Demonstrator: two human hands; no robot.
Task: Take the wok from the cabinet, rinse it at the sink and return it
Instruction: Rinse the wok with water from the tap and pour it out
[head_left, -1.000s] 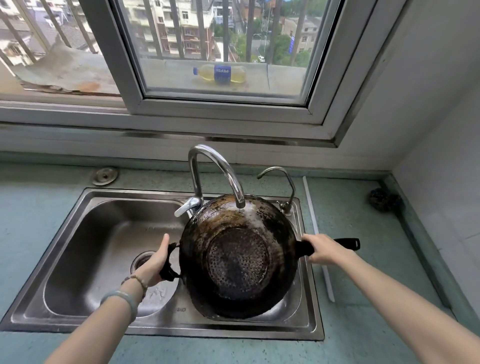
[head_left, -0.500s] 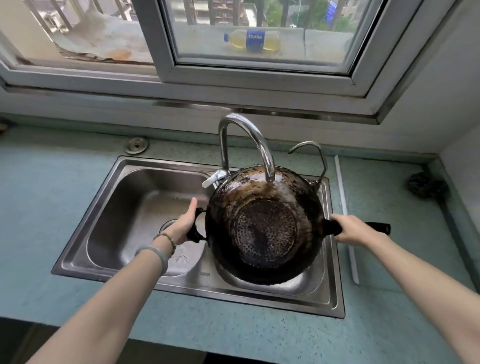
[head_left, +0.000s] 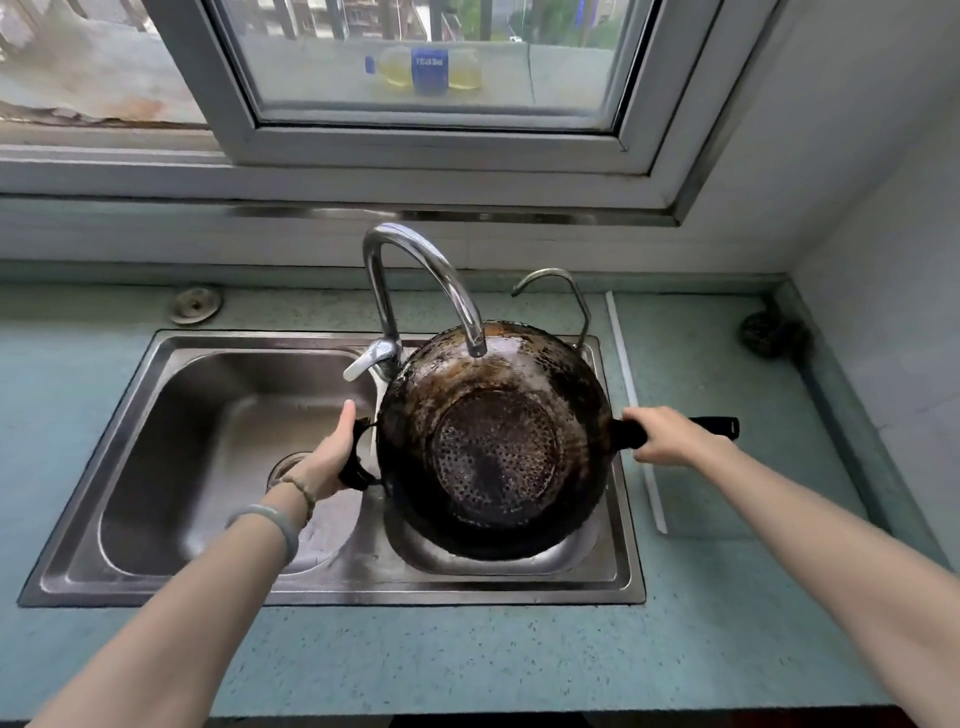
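A blackened wok (head_left: 493, 441) is turned bottom-up over the right basin of the steel double sink (head_left: 156, 415), its dimpled underside wet and facing me. The curved faucet spout (head_left: 441, 280) ends just above the wok's far edge. My left hand (head_left: 332, 452) grips the small loop handle on the wok's left side. My right hand (head_left: 670, 434) grips the long black handle, whose end sticks out to the right over the counter.
A second thin tap (head_left: 561, 291) stands behind the right basin. A white strip (head_left: 634, 410) lies on the teal counter right of the sink, a dark scrubber (head_left: 769, 332) sits in the far right corner, and a round metal cap (head_left: 195, 304) lies far left. Window above.
The wok stays upside down under the faucet with both hands on its handles. My view has pulled back and tilted down, showing more of the near counter.
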